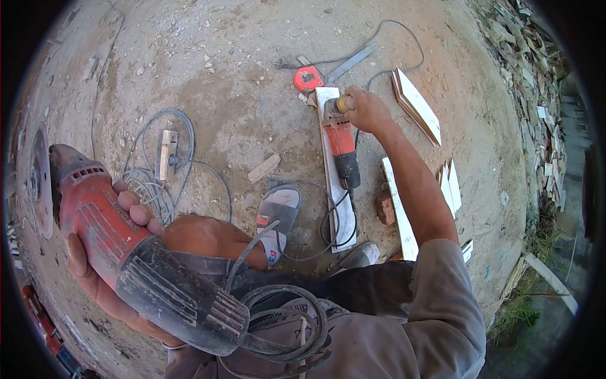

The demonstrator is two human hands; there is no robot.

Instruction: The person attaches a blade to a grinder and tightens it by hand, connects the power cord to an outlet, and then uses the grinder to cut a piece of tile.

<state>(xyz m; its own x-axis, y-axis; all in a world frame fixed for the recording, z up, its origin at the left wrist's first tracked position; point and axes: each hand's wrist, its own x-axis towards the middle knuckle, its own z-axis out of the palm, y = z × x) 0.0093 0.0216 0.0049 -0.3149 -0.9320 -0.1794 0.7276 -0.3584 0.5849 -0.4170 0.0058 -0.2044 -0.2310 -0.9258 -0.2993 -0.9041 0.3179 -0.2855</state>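
A large red and black angle grinder [120, 234] fills the left foreground, my left hand [104, 294] closed around its body. Its thin round disc [41, 180] stands out at the far left, and its cable hangs coiled against my shirt. Out in front, my right hand [371, 112] has its fingers closed at the yellow round piece [345, 103] on the head of a smaller red and black angle grinder [342, 142]. This smaller grinder lies along a long white tile strip [347, 218] on the ground, its cable looping over the strip.
A red tape measure [307, 78] and a grey flat bar [352, 62] lie beyond the strip. White tile pieces [420, 107] and a brick chunk [384, 208] are to the right. At left, a socket block [167, 155] sits among coiled cable. Rubble [536, 120] lines the right edge.
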